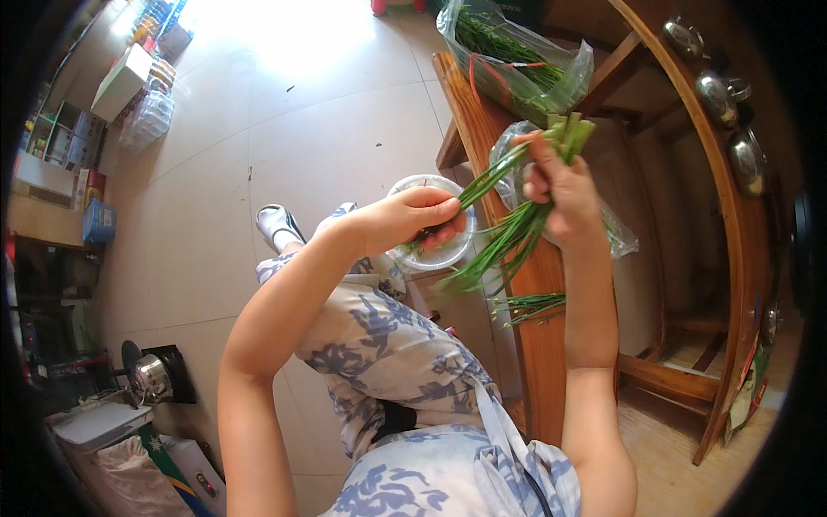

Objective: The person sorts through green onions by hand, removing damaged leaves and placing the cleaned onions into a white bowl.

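Observation:
My right hand (pixel 561 184) is closed around a bunch of green garlic chives (pixel 501 249), their cut pale ends sticking up above the fist and their tips hanging down to the left. With my left hand (pixel 442 220) I grip the far ends of a few stalks that stretch across from the bunch. Beneath the left hand stands a round white bin (pixel 455 255) on the floor, partly covered by the hand. A smaller bunch of budded stalks (pixel 530 307) lies on the wooden bench (pixel 539 362), under my right forearm.
A clear plastic bag of green stalks (pixel 517 64) rests on the bench's far end, with another crumpled plastic bag (pixel 510 161) nearer. A wooden table (pixel 730 271) with metal vessels (pixel 717 97) stands at the right. Packs of bottles (pixel 148 116) lie at upper left.

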Available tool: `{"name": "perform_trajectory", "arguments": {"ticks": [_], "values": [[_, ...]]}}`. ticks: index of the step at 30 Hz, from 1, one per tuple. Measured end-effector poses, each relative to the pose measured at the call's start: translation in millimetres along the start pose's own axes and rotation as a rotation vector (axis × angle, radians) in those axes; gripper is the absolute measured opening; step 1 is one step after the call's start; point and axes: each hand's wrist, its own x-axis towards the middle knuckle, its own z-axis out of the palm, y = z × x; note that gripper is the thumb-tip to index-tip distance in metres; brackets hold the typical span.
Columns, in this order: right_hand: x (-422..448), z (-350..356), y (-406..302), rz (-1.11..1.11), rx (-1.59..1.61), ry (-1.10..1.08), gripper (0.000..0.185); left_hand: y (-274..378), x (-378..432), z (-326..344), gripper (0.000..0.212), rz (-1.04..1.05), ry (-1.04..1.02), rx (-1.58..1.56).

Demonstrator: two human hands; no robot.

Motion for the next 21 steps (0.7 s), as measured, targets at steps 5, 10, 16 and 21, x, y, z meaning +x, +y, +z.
{"name": "perform_trajectory", "arguments": {"ticks": [5, 10, 16, 21], "values": [[3.9, -45.9, -30.2, -0.126, 0.218, 0.192, 0.024, 4.6, -5.2, -22.9, 0.032, -0.099, 0.078, 0.219], [2.1, -74.4, -30.7, -0.204, 0.342, 0.178, 0.023, -34.3, -16.3, -82.2, 0.027, -0.433, 0.340, 1.001], [-11.5, -87.3, -37.4, -0.246, 0.418, 0.255, 0.023, -25.5, 13.8, -74.2, 0.013, 0.054, 0.684, 1.108], [-29.0, -98.8, -39.8, -0.247, 0.450, 0.281, 0.021, 36.9, 71.3, 73.6, 0.027, 0.400, 0.293, 0.389]]}}
